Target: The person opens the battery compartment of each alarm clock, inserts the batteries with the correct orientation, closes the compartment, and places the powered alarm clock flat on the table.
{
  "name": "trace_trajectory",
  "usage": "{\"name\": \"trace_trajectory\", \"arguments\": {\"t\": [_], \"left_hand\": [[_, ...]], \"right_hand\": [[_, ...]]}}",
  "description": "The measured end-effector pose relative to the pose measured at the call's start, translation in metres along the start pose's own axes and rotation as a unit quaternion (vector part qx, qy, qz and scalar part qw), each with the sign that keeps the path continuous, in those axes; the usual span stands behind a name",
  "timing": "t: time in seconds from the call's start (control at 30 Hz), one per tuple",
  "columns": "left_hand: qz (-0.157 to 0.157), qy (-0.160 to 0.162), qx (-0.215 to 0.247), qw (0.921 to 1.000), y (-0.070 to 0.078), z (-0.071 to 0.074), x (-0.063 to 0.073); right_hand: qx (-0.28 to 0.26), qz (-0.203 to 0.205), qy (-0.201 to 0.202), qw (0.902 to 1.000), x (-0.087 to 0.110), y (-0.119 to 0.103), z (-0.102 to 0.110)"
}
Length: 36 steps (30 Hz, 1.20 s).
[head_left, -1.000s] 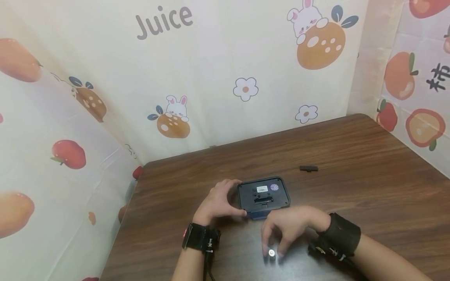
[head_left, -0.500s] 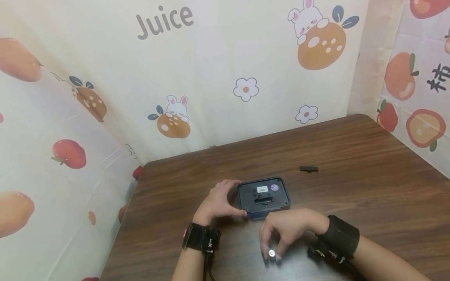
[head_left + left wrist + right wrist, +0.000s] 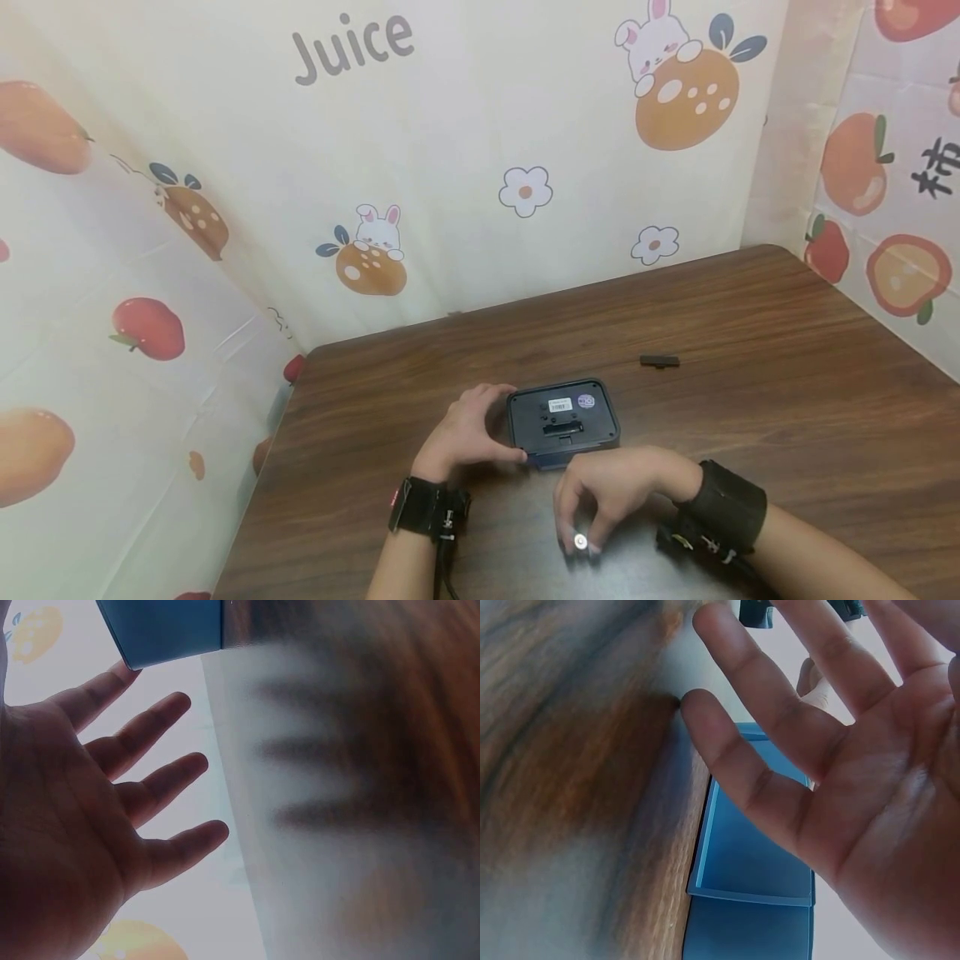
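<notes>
A dark rectangular electronic device (image 3: pixel 528 421) with rounded corners and blue sides lies back up on the table. Its battery slot (image 3: pixel 562 428) is uncovered, near a white barcode label. My left hand (image 3: pixel 465 429) holds its left end, thumb at the near corner and fingers at the far one; in the left wrist view the other fingers spread in the air beside the blue side (image 3: pixel 165 630). Nearer to me, my right hand (image 3: pixel 611 487) pinches a small cylindrical battery (image 3: pixel 581 542) upright, end facing up. In the right wrist view the battery is out of sight.
A small black battery cover (image 3: pixel 659 361) lies on the brown wooden table (image 3: pixel 720 317) towards the back right. Fruit-printed curtains (image 3: pixel 465 233) stand behind the table and along both sides. Both wrists wear black straps (image 3: pixel 723 504) with cameras and cables.
My right thumb and fingertips have closed in around the battery, and the right wrist has shifted slightly left. My left hand and the device have stayed in place.
</notes>
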<state>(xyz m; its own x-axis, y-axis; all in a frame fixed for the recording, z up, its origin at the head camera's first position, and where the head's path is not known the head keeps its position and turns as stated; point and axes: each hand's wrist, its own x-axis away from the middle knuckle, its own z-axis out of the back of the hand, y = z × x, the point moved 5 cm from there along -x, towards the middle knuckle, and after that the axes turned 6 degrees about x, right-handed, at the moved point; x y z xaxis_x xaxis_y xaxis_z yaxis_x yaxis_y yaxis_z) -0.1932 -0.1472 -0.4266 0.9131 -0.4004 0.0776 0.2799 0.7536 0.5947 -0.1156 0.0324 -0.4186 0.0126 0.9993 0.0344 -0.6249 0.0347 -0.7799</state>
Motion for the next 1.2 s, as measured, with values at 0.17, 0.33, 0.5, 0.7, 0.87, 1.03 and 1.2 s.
{"name": "trace_trajectory", "arguments": {"t": [0.17,0.33,0.5,0.7,0.87,1.03,1.2], "left_hand": [[-0.003,0.000,0.001,1.0000,0.001,0.000,0.000],[-0.008,0.001,-0.004,1.0000,0.001,0.000,-0.001],[-0.010,0.002,-0.003,0.9999,0.002,0.001,-0.002],[-0.011,0.002,-0.002,0.9999,0.002,0.002,-0.002],[-0.009,0.002,-0.001,1.0000,0.003,0.003,-0.001],[-0.003,0.002,0.000,1.0000,0.003,0.002,-0.001],[0.003,0.000,0.001,1.0000,0.002,0.001,0.000]], "right_hand": [[0.001,-0.003,0.003,1.0000,0.000,0.000,0.001],[0.033,0.012,0.015,0.9993,0.000,-0.003,0.002],[0.064,0.026,0.032,0.9971,0.000,-0.005,0.003],[0.083,0.031,0.051,0.9948,-0.001,-0.008,0.006],[0.080,0.030,0.077,0.9934,0.001,-0.011,0.011],[0.083,0.036,0.100,0.9909,0.002,-0.014,0.015],[0.089,0.042,0.124,0.9873,0.003,-0.016,0.017]]}}
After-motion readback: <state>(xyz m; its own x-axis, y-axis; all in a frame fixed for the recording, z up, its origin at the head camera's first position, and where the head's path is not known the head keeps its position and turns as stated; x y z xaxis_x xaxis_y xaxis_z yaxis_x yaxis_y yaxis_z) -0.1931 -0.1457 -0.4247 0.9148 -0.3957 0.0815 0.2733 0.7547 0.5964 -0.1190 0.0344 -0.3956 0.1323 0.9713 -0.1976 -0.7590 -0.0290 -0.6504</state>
